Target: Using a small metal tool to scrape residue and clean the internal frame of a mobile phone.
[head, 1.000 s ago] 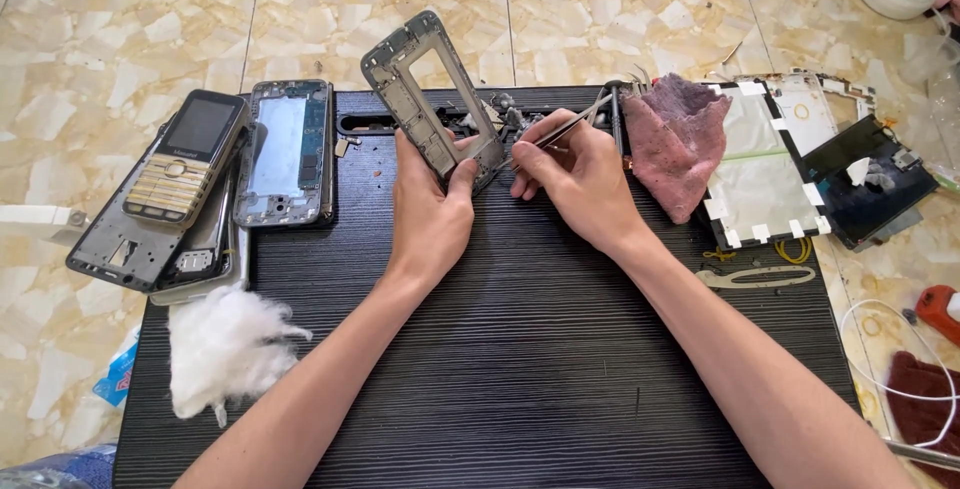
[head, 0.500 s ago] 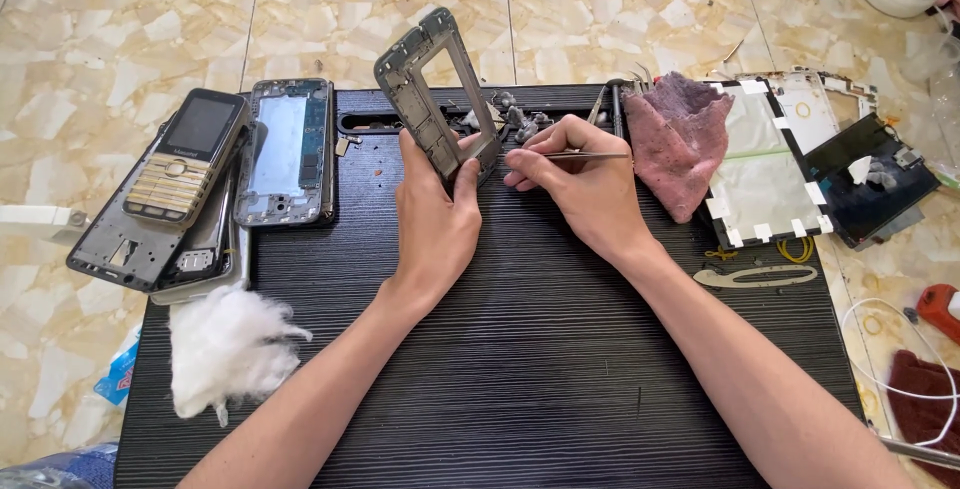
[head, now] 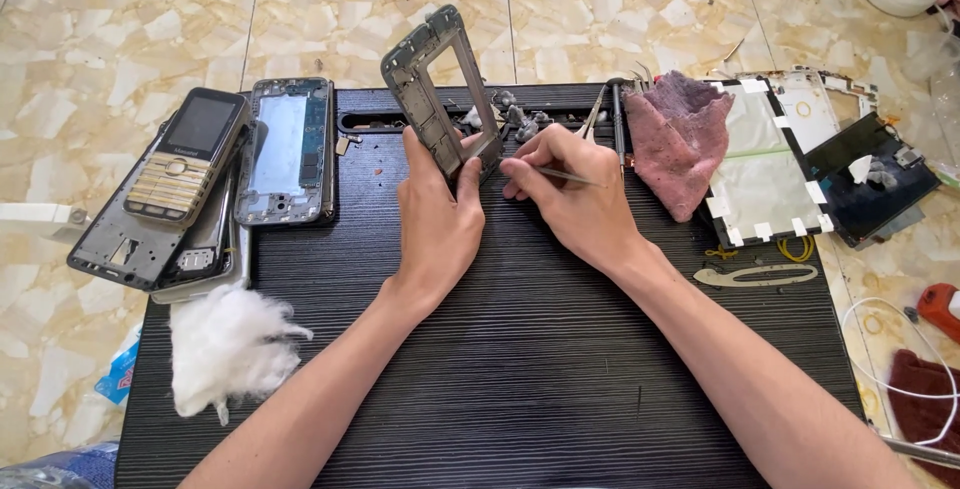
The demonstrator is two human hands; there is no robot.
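Frame (head: 440, 89) tipped more upright than a moment ago; tool (head: 560, 175) now level, tip at its lower end.
Left hand (head: 435, 214) props frame on edge near surface's far edge, fingers pinching its lower side rail. Right hand (head: 575, 199) fingers pressed together around thin metal tool. Frame looks light, stiff, thin-walled, likely bends or cracks if squeezed mid-span; best gripped by side rails near a corner. Phones (head: 190, 159) at left edge, pink cloth (head: 675, 134) right of hands, cotton wad (head: 230, 344) near left.
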